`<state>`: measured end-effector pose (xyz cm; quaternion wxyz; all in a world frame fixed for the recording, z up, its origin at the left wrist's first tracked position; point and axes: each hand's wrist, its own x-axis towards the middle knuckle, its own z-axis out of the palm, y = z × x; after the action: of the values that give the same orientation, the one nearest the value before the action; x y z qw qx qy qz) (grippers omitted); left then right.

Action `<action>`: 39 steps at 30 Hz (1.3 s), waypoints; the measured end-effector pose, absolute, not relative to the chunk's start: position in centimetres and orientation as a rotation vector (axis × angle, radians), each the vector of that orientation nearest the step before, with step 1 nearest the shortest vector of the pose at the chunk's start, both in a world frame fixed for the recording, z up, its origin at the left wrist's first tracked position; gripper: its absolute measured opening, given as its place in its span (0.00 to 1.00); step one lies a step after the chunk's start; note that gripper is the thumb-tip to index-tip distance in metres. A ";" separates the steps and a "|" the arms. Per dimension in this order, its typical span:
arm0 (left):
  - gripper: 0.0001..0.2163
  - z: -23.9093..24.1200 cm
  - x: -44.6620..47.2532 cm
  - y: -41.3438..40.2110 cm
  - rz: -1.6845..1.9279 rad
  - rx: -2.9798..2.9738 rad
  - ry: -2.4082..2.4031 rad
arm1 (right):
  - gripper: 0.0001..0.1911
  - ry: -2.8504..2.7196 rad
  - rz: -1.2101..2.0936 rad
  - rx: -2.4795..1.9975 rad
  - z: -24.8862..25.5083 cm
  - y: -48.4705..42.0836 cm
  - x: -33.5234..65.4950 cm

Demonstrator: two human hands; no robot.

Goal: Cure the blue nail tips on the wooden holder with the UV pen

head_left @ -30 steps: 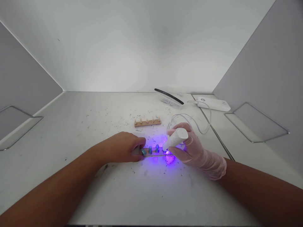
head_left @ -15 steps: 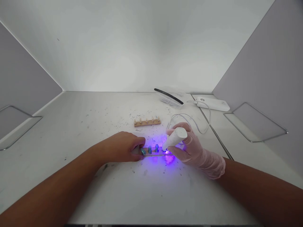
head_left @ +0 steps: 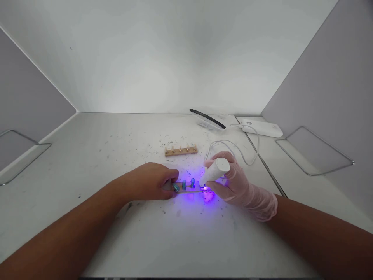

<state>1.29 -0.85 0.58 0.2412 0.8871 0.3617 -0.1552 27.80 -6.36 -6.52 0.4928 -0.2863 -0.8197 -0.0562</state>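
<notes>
My left hand [head_left: 155, 181], bare, pinches the left end of a narrow wooden nail tip stand [head_left: 188, 189] between thumb and fingers. Several shiny blue-green false nails [head_left: 184, 184] sit along this stand. In a pink glove, my right hand [head_left: 233, 182] closes around a white handheld UV lamp [head_left: 217, 170]. The lamp tilts with its lower end over the right part of the stand, throwing violet light onto it and the table. Whatever lies directly beneath the lamp head is hidden by it and the glare.
A second wooden stand [head_left: 181, 151] with several small pegs lies beyond my hands. Behind it are a clear visor with a black band [head_left: 207, 118] and a white power bank [head_left: 262, 128], joined to a white cable [head_left: 247, 161]. Wire frames [head_left: 314, 151] stand at both sides.
</notes>
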 end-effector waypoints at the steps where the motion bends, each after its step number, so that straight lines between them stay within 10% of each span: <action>1: 0.10 0.5 1.2 -0.8 -0.423 2.428 0.986 | 0.28 -1.988 -0.132 -0.694 -6.6 -6.4 27.8; 39: 0.09 0.4 1.3 -0.8 -0.434 2.420 0.988 | 0.26 -2.012 -0.141 -0.712 -6.5 -6.4 27.8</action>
<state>1.28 -0.78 0.42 0.2433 0.8859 0.3615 -0.1588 27.82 -6.38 -6.46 0.4806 -0.2919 -0.8249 -0.0578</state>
